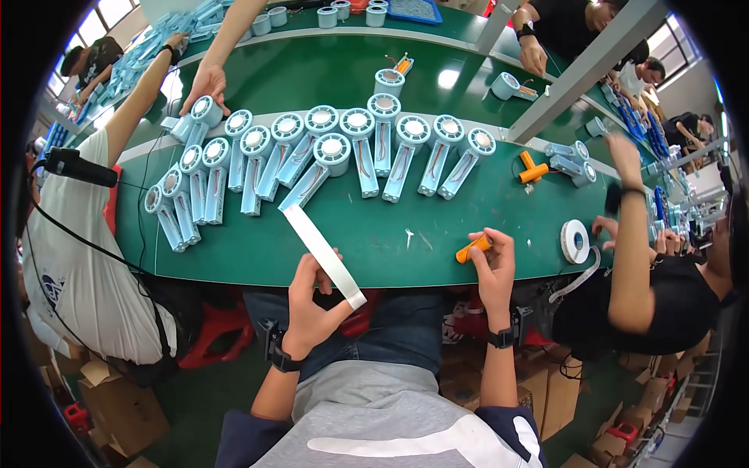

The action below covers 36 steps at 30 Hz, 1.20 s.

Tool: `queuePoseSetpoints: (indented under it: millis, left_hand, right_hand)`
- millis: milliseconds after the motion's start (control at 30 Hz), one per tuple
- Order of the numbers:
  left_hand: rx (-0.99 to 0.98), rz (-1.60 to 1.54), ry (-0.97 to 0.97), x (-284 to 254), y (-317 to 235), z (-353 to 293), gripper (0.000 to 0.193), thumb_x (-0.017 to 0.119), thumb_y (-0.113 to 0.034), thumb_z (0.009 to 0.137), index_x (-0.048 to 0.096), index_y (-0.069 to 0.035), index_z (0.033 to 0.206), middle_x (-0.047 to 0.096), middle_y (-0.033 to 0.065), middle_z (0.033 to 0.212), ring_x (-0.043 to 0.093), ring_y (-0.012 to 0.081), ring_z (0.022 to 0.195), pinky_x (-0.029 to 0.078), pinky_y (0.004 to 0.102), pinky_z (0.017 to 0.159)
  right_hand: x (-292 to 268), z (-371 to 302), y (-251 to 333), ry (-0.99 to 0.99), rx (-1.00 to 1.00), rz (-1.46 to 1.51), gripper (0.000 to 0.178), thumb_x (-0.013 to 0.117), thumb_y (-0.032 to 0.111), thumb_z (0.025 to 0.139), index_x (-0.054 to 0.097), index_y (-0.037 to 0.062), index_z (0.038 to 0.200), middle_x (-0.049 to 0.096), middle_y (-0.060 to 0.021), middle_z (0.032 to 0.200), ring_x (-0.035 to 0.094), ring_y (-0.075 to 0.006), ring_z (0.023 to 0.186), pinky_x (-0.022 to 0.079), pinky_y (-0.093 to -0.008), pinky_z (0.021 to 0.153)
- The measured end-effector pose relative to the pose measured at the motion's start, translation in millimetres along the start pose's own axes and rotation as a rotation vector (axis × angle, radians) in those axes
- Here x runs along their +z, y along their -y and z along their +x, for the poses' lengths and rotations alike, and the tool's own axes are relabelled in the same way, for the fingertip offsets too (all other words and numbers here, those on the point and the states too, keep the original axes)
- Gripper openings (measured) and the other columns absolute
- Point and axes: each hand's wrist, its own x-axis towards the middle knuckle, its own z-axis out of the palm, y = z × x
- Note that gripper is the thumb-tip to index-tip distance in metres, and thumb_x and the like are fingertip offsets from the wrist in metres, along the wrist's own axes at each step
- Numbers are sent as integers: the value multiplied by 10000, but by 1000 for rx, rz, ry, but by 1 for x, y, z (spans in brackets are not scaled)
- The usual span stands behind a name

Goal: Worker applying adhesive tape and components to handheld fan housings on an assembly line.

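Note:
In my left hand (pixel 314 300), at the near edge of the table, is a long white band of tape (pixel 324 253), held at its lower end by the thumb. The band slants up and left toward the handle of a light blue handheld fan body (pixel 331 152); whether it is a roll seen edge-on or a loose strip I cannot tell. My right hand (pixel 493 269) pinches an orange cylindrical battery (pixel 473 249) between thumb and fingers, just above the tabletop. Beyond both hands, several fan bodies (pixel 357 125) with round heads and open handles stretch across the green table (pixel 374 249).
Right of my right hand lie orange batteries (pixel 534 168) and a white tape roll (pixel 576 242) with a loose tail, near a co-worker's arm (pixel 630 257). From the left, another person's hand (pixel 207 86) touches a fan body. A metal post (pixel 577 70) rises at the right.

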Motion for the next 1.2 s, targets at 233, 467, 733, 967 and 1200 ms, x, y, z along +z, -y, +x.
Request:
queuePoseSetpoints:
  millis: [233, 467, 733, 967, 1200]
  left_hand:
    - [-26, -16, 58, 8, 0, -1, 598, 841, -96, 663, 589, -3, 1197, 519, 14, 929, 447, 102, 676, 392, 244, 615]
    - [-58, 72, 153, -4, 10, -11, 786, 851, -127, 686, 484, 12, 1367, 623, 43, 1192, 556, 58, 860, 455, 201, 677]
    - [-29, 88, 141, -6, 6, -10, 755, 856, -128, 666, 513, 17, 1323, 638, 55, 1145, 534, 77, 797, 444, 227, 671]
    - [250, 429, 191, -3, -4, 5, 682, 864, -175, 615, 556, 31, 1189, 615, 103, 997, 506, 235, 816, 442, 337, 706]
    - [365, 420, 219, -1, 3, 9, 695, 864, -282, 599, 559, 14, 1149, 577, 112, 916, 482, 310, 887, 412, 405, 788]
  right_hand:
    - [12, -3, 13, -96, -15, -119, 348, 585, 31, 972, 565, -4, 1318, 665, -89, 1049, 605, -127, 906, 492, -275, 826]
    - [-9, 43, 32, 196, -13, -702, 317, 599, 51, 952, 629, 48, 1267, 652, -124, 1010, 648, -210, 875, 496, -317, 732]
    - [13, 54, 37, 274, -65, -1004, 300, 626, 167, 932, 589, 47, 1205, 670, -195, 952, 662, -367, 849, 523, -420, 715]
    - [5, 49, 27, 242, -17, -1191, 243, 587, 161, 930, 553, 39, 1137, 685, -202, 912, 664, -401, 809, 537, -484, 681]
    - [-2, 49, 24, 174, 37, -1311, 230, 583, 136, 914, 552, 29, 1116, 671, -202, 846, 663, -401, 748, 537, -502, 602]
